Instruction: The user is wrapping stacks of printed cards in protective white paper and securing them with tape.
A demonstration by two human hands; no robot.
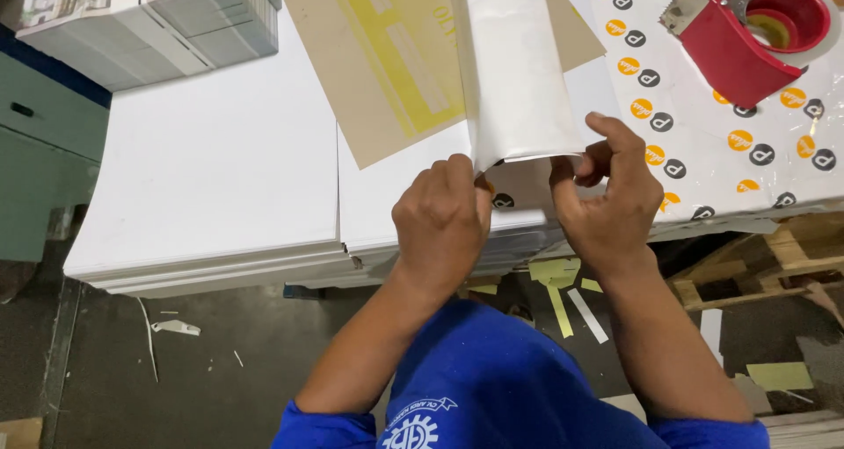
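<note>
A white paper-wrapped flat package (514, 71) lies across stacked white boards (220, 168). My left hand (442, 222) grips its near left corner with fingers curled. My right hand (608, 199) pinches the near right edge of the same wrap, thumb and fingers folded over the paper. Under the package sits printed wrapping sheet (703, 141) with orange and black round marks.
A red tape dispenser (747, 32) rests at the upper right on the printed sheet. A tan card with yellow print (387, 58) lies behind the package. Bundled grey stacks (149, 23) stand upper left. A wooden pallet (774, 256) and paper scraps (563, 291) are below on the dark floor.
</note>
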